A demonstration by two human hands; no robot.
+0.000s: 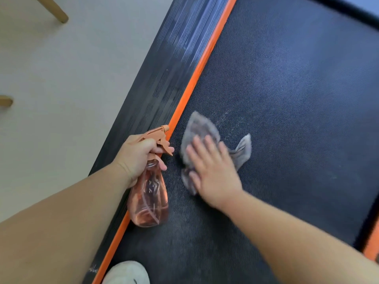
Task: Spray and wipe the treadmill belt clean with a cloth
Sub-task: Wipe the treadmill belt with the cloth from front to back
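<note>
The dark textured treadmill belt [287, 89] fills the right of the head view, edged by an orange strip [196, 74]. My left hand [137, 154] grips the neck of a clear pink spray bottle [149, 201] with an orange trigger head, held just above the belt's left edge. A crumpled grey cloth [201, 128] lies on the belt to the right of the bottle. My right hand [213, 171] presses flat on it, fingers spread and straight. The hand is motion-blurred. Fine pale droplets speckle the belt beyond the cloth.
A ribbed black side rail [164, 83] runs left of the orange strip, then pale floor [71, 89]. Wooden furniture legs [55, 9] stand at top left. A white slipper [127, 273] rests at the bottom. Another orange edge [372, 242] shows at lower right.
</note>
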